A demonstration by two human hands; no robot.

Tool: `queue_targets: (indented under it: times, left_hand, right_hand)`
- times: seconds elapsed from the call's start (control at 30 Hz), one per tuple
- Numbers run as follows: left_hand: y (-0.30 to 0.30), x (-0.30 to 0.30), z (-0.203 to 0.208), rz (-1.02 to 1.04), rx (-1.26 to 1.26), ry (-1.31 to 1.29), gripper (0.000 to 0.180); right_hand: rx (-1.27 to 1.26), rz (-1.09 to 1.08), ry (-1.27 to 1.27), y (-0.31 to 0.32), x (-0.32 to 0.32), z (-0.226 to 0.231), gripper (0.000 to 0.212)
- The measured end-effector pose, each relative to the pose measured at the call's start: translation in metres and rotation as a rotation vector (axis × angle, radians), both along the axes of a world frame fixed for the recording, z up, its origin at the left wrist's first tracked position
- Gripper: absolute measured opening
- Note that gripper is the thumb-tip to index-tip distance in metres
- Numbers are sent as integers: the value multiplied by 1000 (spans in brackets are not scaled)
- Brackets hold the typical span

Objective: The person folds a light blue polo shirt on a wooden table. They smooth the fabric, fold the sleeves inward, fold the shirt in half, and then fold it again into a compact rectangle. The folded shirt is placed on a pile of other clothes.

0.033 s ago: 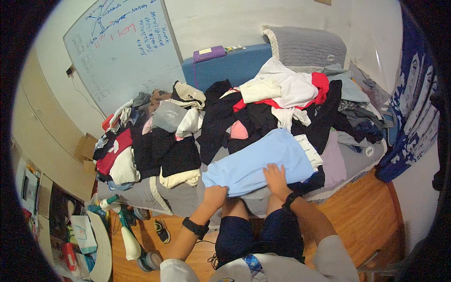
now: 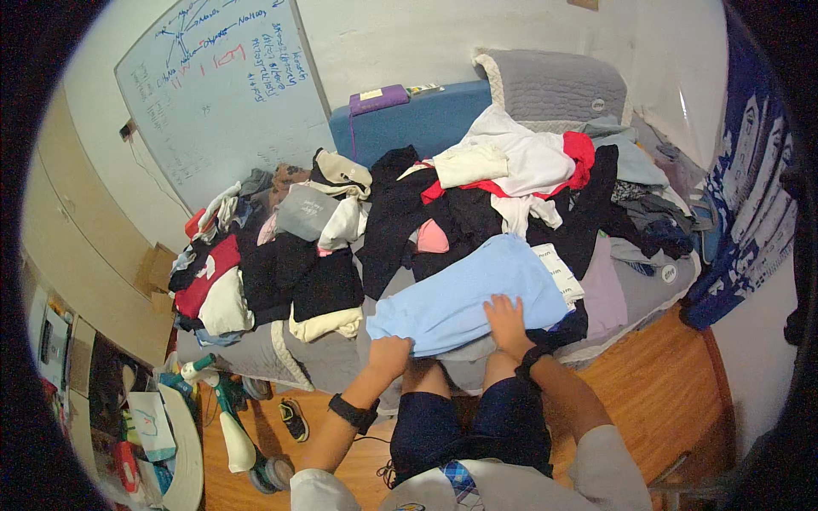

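Note:
A light blue folded garment (image 2: 464, 294) lies across the front of the couch, just above my knees. At its near left corner my left hand (image 2: 390, 358) is closed on the cloth. My right hand (image 2: 506, 324) rests on the garment's near right part, open, with its fingers spread over the fabric. A white printed cloth (image 2: 560, 274) shows beside the garment's right end. Black clothing (image 2: 569, 327) sticks out under that end. What kind of garment the blue one is, I cannot tell.
Folded clothes (image 2: 328, 285) are stacked to the left. Behind the blue garment lies a loose heap with a white shirt (image 2: 528, 157). The grey couch cover (image 2: 341, 345) runs along the front edge. A green and white scooter (image 2: 234, 426) and a shoe (image 2: 293, 420) are on the floor at left.
My right hand has slid slightly to the right over the light blue garment. My left hand keeps its hold at the corner.

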State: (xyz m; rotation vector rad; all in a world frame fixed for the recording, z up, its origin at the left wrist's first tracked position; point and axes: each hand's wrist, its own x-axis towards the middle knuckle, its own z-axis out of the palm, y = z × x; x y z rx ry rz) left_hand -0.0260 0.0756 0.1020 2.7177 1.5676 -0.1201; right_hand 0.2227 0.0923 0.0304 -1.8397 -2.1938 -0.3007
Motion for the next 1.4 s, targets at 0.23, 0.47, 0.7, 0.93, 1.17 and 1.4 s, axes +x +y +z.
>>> queue_targets:
  times: [0.23,0.47,0.7,0.93,1.17,1.4]
  left_hand:
    - [-12,3,38,-13,1,25,25]
    - [-22,-27,112,14,-62,-59,29]
    - [-70,-72,183,-148,-345,-200,32]
    - [-26,-108,187,-288,-784,-353,29]
    - [137,-62,27,164,-762,-52,45]
    - [71,-10,-98,12,-105,-291,48]
  right_hand:
    - [32,90,73,-2,47,27,32]
    - [410,250,353,-3,67,109,28]
    - [317,443,377,-64,51,203,36]
    - [-240,567,457,-64,64,217,24]
    - [-758,290,247,80,66,78,33]
    - [-89,76,429,52,120,-4,31]
